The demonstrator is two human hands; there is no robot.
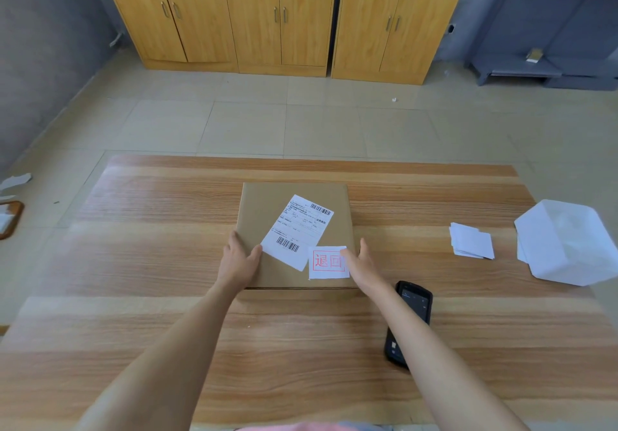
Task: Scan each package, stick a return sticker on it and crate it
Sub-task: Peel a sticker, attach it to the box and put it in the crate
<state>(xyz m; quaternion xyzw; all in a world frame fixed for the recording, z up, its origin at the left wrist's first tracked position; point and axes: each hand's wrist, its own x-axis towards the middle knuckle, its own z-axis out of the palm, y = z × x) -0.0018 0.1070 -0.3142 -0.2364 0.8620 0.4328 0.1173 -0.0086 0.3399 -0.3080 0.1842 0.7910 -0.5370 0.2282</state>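
Observation:
A flat brown cardboard package [267, 206] lies in the middle of the wooden table [150, 263]. A white shipping label [297, 230] with barcodes is stuck on top of the package at an angle. A white return sticker [326, 262] with red characters sits at the package's near right corner. My left hand [239, 261] rests on the package's left edge, its thumb on the top face by the label's corner. My right hand [363, 265] lies at the right edge, its thumb touching the return sticker. A black handheld scanner [408, 323] lies on the table beside my right forearm.
A small stack of white stickers [471, 241] lies on the right of the table. A white plastic bag or wrapper [568, 241] lies at the table's far right edge. Wooden cabinets [277, 22] stand across the tiled floor. A brown tray [10, 218] sits on the floor at left.

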